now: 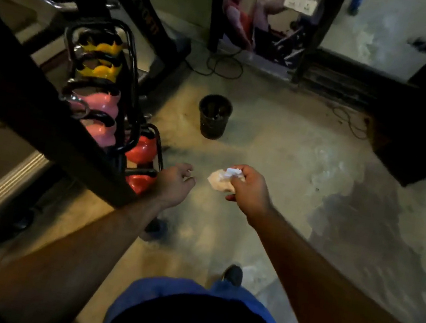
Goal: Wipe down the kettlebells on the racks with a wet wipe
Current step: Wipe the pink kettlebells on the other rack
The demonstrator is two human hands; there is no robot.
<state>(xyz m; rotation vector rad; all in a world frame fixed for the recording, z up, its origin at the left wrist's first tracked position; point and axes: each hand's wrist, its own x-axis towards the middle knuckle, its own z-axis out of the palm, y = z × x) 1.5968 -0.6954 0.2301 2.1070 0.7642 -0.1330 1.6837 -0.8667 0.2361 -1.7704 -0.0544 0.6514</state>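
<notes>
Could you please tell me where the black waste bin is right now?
In the head view the black waste bin stands on the floor, upper centre, just right of the kettlebell rack and beyond both hands.

A black mesh bin [214, 116] stands on the stained concrete floor [303, 158], well apart from the walls. Behind it, black cables [225, 65] lie looped near a dark upright frame [217, 10], with wall sockets [301, 2] higher up. A dark shoe [233, 274] shows below.
</notes>
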